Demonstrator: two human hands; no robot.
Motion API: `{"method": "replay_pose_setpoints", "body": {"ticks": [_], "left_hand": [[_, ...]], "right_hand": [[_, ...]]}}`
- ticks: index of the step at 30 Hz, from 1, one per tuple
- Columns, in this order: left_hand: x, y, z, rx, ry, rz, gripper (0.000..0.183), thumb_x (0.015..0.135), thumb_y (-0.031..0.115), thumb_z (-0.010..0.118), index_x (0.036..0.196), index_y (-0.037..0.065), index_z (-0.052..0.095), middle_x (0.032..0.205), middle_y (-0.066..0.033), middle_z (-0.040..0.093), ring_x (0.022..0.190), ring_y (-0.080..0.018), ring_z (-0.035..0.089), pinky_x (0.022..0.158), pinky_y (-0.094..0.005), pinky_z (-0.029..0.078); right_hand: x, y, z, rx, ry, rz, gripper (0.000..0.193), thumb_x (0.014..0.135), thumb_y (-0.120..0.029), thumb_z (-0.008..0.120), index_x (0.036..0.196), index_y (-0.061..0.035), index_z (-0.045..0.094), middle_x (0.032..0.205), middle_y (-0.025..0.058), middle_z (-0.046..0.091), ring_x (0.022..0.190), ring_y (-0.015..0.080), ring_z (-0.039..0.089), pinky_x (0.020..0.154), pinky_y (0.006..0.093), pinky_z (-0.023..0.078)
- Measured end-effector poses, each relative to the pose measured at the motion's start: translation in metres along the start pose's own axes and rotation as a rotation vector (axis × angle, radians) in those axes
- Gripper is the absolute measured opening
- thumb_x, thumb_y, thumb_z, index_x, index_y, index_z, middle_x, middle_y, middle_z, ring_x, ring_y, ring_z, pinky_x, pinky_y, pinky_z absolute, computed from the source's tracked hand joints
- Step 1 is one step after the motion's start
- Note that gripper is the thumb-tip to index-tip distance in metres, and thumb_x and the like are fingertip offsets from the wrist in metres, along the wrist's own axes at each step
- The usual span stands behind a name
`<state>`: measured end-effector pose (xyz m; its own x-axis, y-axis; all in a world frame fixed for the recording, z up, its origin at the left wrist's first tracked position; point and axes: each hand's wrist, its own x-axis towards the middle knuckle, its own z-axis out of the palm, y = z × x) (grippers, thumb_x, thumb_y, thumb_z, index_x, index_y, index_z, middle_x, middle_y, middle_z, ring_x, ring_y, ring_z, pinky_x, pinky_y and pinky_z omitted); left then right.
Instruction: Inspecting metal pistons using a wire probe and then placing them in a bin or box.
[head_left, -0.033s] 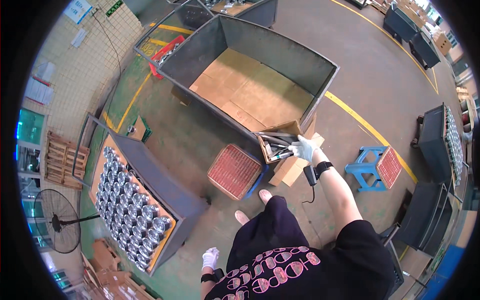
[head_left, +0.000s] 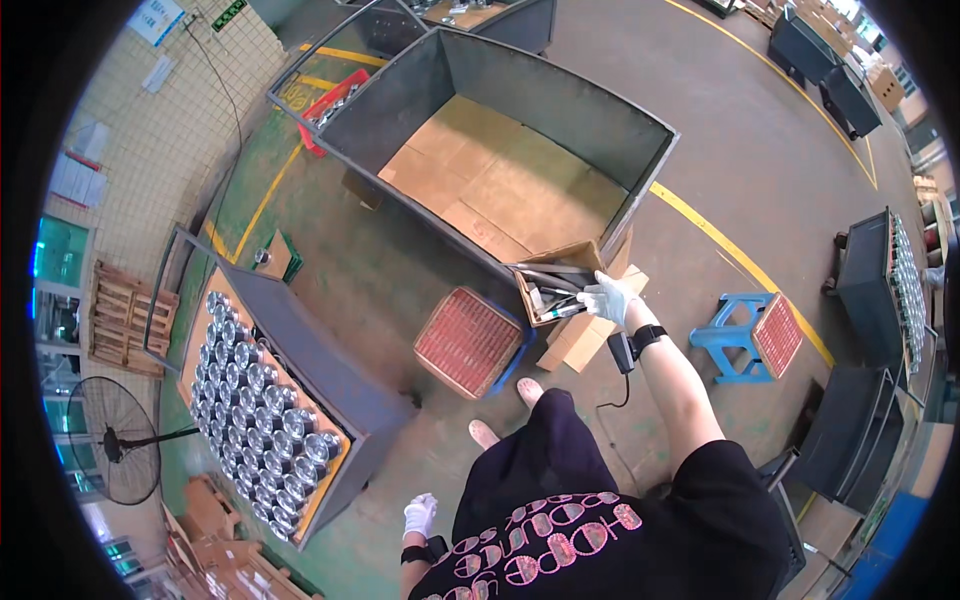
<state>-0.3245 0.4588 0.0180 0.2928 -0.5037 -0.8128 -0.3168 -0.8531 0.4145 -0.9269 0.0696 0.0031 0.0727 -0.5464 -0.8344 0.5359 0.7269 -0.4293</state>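
Observation:
My right hand [head_left: 610, 298], in a white glove, reaches over the edge of a small open cardboard box [head_left: 540, 322]. Its fingers look stretched and apart, with the tips beside several long, thin tools [head_left: 556, 282] in the box. A slim light-coloured tool [head_left: 566, 311] lies close under the fingertips; whether they touch it is not clear. The box sits against the near corner of a big grey metal cart [head_left: 630, 210] lined with cardboard. My left hand [head_left: 420, 514], also white-gloved, hangs low at my side with its fingers curled in and nothing visible in them.
A stool with a red woven top [head_left: 468, 342] stands before my feet. To the right is a blue stool [head_left: 735, 335]. Shiny metal cylinders [head_left: 262, 420] cover a cart at left, near a fan [head_left: 113, 442]. A red crate [head_left: 310, 140] sits behind the big cart.

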Motion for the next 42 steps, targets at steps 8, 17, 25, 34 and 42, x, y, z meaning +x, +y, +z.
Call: {"method": "replay_pose_setpoints", "body": {"ticks": [8, 17, 25, 34, 42], "left_hand": [[0.020, 0.010, 0.006, -0.003, 0.019, 0.031, 0.026, 0.100, 0.017, 0.064, 0.120, 0.001, 0.069, 0.088, -0.0035, 0.071, 0.072, -0.0111, 0.063, 0.065, -0.0273, 0.052], [-0.020, 0.117, 0.005, 0.509, 0.202, 0.286, 0.040, 0.098, 0.037, 0.059, 0.123, 0.009, 0.072, 0.127, -0.0192, 0.069, 0.120, -0.0379, 0.064, 0.107, -0.0437, 0.049], [-0.070, 0.191, 0.006, 0.349, 0.359, 0.406, 0.039, 0.100, 0.037, 0.055, 0.129, 0.013, 0.068, 0.126, -0.0199, 0.069, 0.116, -0.0416, 0.064, 0.104, -0.0482, 0.050], [-0.083, 0.178, 0.010, 0.357, 0.306, 0.280, 0.041, 0.101, 0.037, 0.051, 0.130, 0.014, 0.068, 0.125, -0.0203, 0.069, 0.113, -0.0428, 0.066, 0.101, -0.0489, 0.052], [-0.080, 0.208, 0.006, 0.413, 0.337, 0.408, 0.038, 0.100, 0.034, 0.054, 0.125, 0.010, 0.069, 0.120, -0.0200, 0.071, 0.109, -0.0409, 0.068, 0.097, -0.0498, 0.054]], "right_hand": [[-0.075, 0.001, 0.022, -0.823, 0.098, -0.375, 0.038, 0.098, -0.032, 0.070, 0.119, -0.0007, 0.069, 0.098, 0.0182, 0.075, 0.082, 0.0289, 0.073, 0.066, 0.0449, 0.057], [-0.057, 0.031, 0.040, -1.537, 0.221, -1.139, 0.014, 0.092, -0.025, 0.067, 0.098, -0.0160, 0.077, 0.091, 0.0110, 0.073, 0.084, 0.0353, 0.070, 0.073, 0.0449, 0.056], [-0.054, 0.034, 0.029, -1.791, 0.425, -1.035, 0.009, 0.087, -0.022, 0.073, 0.086, -0.0148, 0.068, 0.090, 0.0115, 0.067, 0.081, 0.0375, 0.070, 0.072, 0.0498, 0.056], [-0.038, 0.033, 0.025, -1.800, 0.385, -1.079, 0.006, 0.091, -0.019, 0.069, 0.090, -0.0130, 0.066, 0.093, 0.0130, 0.064, 0.085, 0.0375, 0.067, 0.075, 0.0487, 0.055], [-0.102, 0.008, 0.054, -1.379, 0.319, -1.156, 0.013, 0.097, -0.019, 0.070, 0.094, -0.0065, 0.069, 0.085, 0.0143, 0.069, 0.079, 0.0323, 0.068, 0.074, 0.0417, 0.055]]}}
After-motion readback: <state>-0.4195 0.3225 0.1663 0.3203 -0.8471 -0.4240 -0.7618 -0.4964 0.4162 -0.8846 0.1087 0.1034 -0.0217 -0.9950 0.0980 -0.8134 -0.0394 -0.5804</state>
